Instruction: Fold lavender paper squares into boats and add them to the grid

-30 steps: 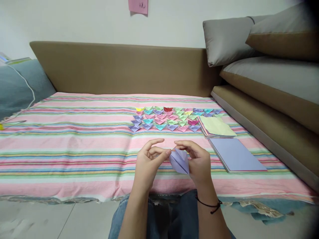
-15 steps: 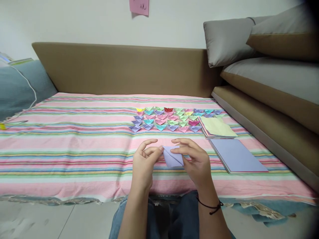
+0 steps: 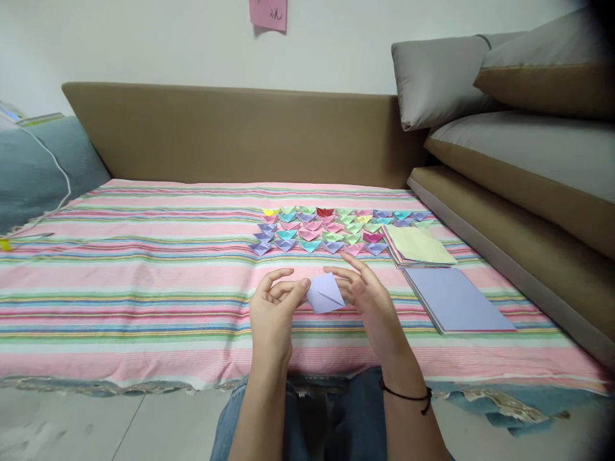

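A small folded square of lavender paper (image 3: 325, 294) is held above the striped cloth, with a diagonal fold line across its face. My left hand (image 3: 276, 304) pinches its left corner between thumb and fingers. To the right of the paper, my right hand (image 3: 368, 298) has its fingers spread, with the fingertips close to or behind the paper's right edge; contact there is hard to make out. Beyond both hands, rows of small folded paper boats (image 3: 309, 234) in many colours stand on the cloth.
Right of the hands lie a stack of lavender paper (image 3: 459, 299) and a pile topped by pale yellow sheets (image 3: 423, 245). Grey and brown cushions (image 3: 523, 153) are heaped at the right. The striped cloth (image 3: 120, 275) covers the seat. A white cord (image 3: 60, 168) runs at far left.
My right hand has let go of the paper's right side and its fingers have spread. The paper has turned and shifted slightly left in my left hand.
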`<action>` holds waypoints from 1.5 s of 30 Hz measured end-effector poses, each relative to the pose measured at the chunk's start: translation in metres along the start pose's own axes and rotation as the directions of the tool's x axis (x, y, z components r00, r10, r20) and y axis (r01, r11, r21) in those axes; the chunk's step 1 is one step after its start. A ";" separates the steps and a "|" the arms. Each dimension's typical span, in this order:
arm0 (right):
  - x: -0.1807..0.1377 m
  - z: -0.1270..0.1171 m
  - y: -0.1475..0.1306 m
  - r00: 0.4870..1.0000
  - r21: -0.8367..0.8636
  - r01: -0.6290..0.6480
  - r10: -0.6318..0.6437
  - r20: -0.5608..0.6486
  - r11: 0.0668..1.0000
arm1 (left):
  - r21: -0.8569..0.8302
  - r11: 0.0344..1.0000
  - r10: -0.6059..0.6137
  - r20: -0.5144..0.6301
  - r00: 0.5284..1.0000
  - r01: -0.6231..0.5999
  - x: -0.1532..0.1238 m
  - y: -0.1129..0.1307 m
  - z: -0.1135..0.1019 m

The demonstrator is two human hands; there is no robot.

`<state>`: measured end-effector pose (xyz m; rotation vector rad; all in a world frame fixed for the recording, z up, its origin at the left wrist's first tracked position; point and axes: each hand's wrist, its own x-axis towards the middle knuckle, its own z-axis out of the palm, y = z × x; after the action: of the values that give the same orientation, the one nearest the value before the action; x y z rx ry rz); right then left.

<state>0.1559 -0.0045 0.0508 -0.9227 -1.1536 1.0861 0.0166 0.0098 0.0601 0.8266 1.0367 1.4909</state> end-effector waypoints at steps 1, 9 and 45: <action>0.000 0.001 0.001 0.997 0.025 -0.061 0.060 0.040 0.998 | 0.009 1.000 0.017 -0.002 1.000 -0.017 0.000 0.000 0.000; 0.003 0.008 0.005 0.982 0.088 -0.170 0.176 -0.066 0.981 | 0.036 0.998 0.051 0.049 0.998 -0.052 -0.001 -0.001 0.001; 0.002 0.009 0.006 0.985 0.000 -0.095 0.094 -0.145 0.995 | 0.279 0.958 -0.012 0.267 0.964 -0.066 0.002 -0.002 -0.003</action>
<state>0.1457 -0.0011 0.0471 -1.0536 -1.0028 1.0730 0.0145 0.0111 0.0573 1.2163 1.0519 1.2243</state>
